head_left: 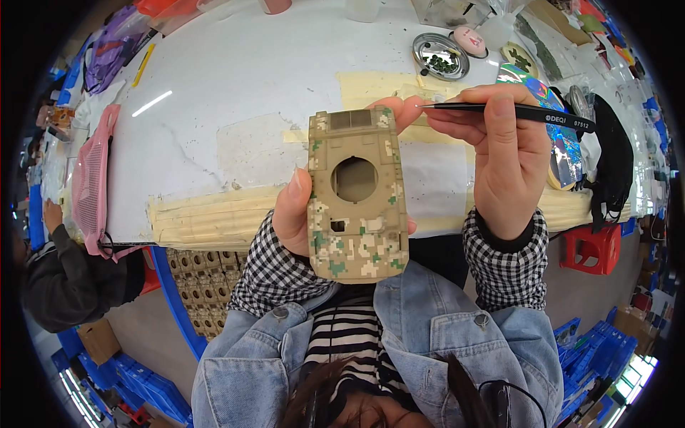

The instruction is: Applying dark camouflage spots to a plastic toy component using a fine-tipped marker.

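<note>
A toy tank hull (pixel 360 246) in tan, green and brown pixel camouflage stands nearly upright before me, its flat top showing a round hole and a small square one. My left hand (pixel 291 212) grips it from behind, thumb along its left side and a fingertip reaching out past the upper right corner. Black tweezers (pixel 528 113) lie between the thumb and fingers of my right hand (pixel 512 160). Their points meet at that left fingertip, beside the hull. A tiny pale speck shows there, too small to name.
A round metal dish (pixel 457 70) with several small dark green parts stands at the back right, by a pink oval object (pixel 469 41). Further right are a shiny holographic sheet (pixel 567 157) and a black cloth item (pixel 614 153). A pink mesh bag (pixel 93 178) lies left. Below left, a blue crate (pixel 180 303) holds several hulls.
</note>
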Motion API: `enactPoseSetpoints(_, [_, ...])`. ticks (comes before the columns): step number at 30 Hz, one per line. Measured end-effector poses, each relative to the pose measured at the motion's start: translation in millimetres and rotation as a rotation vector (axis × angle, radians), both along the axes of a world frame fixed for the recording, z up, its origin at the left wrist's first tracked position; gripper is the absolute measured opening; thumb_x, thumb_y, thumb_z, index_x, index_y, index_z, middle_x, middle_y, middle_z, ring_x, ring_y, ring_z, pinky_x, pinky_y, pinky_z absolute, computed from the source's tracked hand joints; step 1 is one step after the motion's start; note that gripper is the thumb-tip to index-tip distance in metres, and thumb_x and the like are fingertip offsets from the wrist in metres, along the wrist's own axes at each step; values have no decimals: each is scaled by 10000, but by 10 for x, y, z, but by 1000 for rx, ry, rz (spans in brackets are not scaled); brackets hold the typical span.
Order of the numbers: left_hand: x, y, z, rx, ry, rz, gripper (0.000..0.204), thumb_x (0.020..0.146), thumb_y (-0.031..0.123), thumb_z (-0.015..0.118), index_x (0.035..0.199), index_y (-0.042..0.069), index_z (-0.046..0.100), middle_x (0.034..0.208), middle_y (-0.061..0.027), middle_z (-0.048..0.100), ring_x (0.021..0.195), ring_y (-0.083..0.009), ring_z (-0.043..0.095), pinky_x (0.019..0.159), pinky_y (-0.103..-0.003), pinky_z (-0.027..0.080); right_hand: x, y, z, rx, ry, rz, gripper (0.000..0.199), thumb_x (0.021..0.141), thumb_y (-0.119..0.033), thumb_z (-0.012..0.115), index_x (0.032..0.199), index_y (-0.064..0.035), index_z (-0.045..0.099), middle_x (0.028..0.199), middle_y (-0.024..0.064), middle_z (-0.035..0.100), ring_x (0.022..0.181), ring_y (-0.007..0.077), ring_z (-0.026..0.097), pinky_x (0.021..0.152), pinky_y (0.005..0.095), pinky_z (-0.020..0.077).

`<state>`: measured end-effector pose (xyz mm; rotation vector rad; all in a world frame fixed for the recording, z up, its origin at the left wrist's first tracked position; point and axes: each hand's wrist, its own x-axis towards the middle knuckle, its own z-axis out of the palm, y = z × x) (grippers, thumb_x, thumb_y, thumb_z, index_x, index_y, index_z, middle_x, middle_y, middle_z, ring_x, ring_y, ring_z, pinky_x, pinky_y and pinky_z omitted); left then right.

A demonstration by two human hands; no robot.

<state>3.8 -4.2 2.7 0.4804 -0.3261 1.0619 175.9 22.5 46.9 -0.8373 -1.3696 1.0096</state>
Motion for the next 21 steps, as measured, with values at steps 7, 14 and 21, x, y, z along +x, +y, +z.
enactPoseSetpoints(7, [-26,-24,87,-93,66,-19,871,847,500,480,1411,32,9,1480,-145,23,1267,-216,341,886,-439,479,23,12,-19,0,-8,6,307,976,-215,345,965,58,486,877,195,618,819,266,652,759,340,549])
enactPoseSetpoints(14, [-4,5,-1,-14,3,-22,864,850,493,483,1411,33,13,1480,-145,26,1256,-216,360,886,-437,481,18,18,-25,-2,8,12,311,976,-219,348,965,59,488,868,187,620,816,266,653,754,342,549])
enactPoseSetpoints(21, [-13,32,-43,-10,21,-19,777,891,518,364,1407,26,57,1461,-166,103,1210,-223,426,889,-407,478,67,-5,41,185,-98,-10,284,972,-189,356,965,60,492,899,157,563,794,255,637,750,342,547])
